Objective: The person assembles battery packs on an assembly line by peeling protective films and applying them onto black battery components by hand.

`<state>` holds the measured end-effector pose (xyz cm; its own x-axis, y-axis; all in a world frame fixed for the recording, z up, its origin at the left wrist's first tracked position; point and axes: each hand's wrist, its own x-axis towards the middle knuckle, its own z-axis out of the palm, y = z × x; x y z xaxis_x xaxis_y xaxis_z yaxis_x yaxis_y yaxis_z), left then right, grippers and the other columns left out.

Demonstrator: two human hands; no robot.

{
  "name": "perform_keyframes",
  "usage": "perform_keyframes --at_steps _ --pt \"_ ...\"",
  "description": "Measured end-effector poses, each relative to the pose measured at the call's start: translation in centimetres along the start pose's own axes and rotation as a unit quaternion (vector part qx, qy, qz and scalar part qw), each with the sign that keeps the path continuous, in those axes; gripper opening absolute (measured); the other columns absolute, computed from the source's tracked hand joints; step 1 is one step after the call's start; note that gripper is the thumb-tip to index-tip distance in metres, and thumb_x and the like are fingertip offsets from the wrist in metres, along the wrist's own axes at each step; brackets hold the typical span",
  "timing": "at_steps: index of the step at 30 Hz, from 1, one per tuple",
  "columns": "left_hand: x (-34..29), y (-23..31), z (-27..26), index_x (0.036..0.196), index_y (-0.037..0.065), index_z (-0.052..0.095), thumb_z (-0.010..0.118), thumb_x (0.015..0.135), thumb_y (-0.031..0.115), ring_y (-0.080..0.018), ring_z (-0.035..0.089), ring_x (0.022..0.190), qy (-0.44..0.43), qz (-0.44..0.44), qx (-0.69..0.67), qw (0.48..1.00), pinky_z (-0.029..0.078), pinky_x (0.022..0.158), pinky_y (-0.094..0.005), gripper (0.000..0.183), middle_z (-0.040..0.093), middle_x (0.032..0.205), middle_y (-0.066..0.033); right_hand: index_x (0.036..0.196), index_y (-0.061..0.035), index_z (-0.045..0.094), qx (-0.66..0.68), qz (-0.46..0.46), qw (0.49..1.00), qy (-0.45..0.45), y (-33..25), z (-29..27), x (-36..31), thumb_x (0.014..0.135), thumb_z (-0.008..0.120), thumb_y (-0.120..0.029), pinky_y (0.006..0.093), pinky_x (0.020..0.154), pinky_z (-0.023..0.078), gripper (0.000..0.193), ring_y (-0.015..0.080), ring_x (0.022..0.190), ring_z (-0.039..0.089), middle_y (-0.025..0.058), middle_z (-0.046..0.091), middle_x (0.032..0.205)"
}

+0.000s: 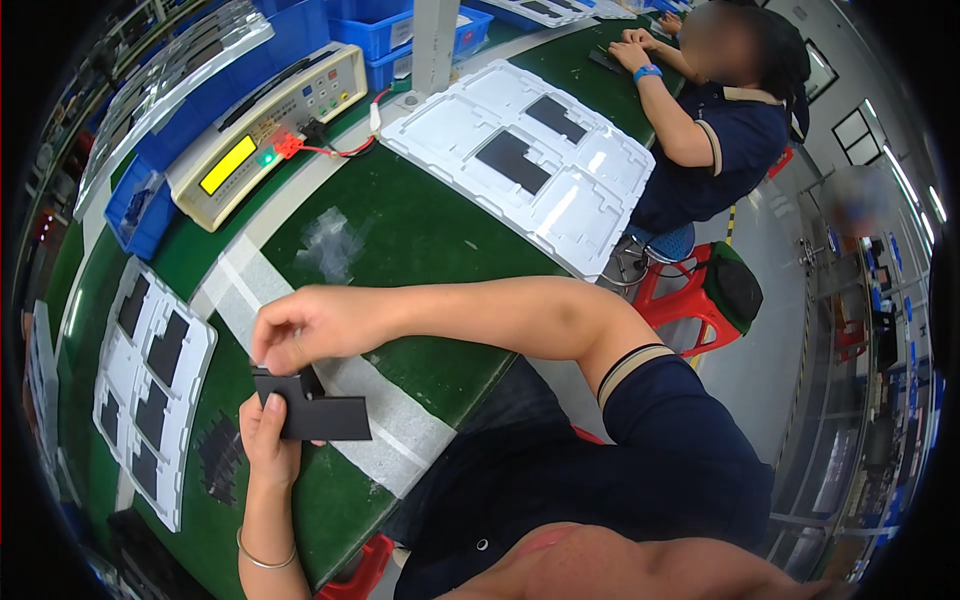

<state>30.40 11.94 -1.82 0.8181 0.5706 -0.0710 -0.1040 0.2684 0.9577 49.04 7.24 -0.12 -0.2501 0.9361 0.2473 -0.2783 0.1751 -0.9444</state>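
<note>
A flat black L-shaped pack (pixel 335 419) is held over the near left part of the green table. My left hand (pixel 266 437) grips its left end, the thumb lying across its face. My right hand (pixel 315 325) arches over from above, its fingers curled and pinched at the pack's upper left edge. What those fingers hold there, if anything, is hidden. Under the pack runs a pale grey mat strip (pixel 400 445). Left of my left hand lies a patch of thin black strips (pixel 220 458).
Black pieces lie in a white tray (pixel 120 365) at left and another white tray (pixel 575 215) ahead. A tester (pixel 265 140) with a lit yellow display and red clip leads stands near blue bins (pixel 140 210). Clear film (pixel 333 245) lies mid-table. A co-worker (pixel 720 140) sits far right.
</note>
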Motion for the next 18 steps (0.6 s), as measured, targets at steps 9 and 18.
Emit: perform_keyframes --at_steps 9,18 --pt "0.7 1.0 -0.3 0.074 0.0 0.059 0.048 0.087 0.026 -0.0033 0.034 0.039 -0.062 -0.06 0.158 0.984 0.025 0.036 -0.0205 0.031 0.045 0.05 0.0043 0.07 -0.0015 0.054 -0.226 0.078 0.969 0.063 0.1 0.4 -0.2 0.083 0.054 -0.017 0.022 0.05 0.033 0.02 0.0029 0.057 0.038 -0.0031 0.045 0.058" --pt "0.4 0.6 0.0 0.082 -0.002 0.06 0.049 0.087 0.023 -0.0042 0.046 0.064 -0.105 -0.048 0.102 0.988 0.04 0.059 -0.0222 0.028 0.056 0.068 0.0009 0.069 -0.002 0.047 -0.192 0.113 0.975 -0.016 0.0 -0.1 -0.3 0.088 0.047 -0.017 0.0225 0.049 0.03 0.024 0.0053 0.056 0.035 -0.0034 0.04 0.059"
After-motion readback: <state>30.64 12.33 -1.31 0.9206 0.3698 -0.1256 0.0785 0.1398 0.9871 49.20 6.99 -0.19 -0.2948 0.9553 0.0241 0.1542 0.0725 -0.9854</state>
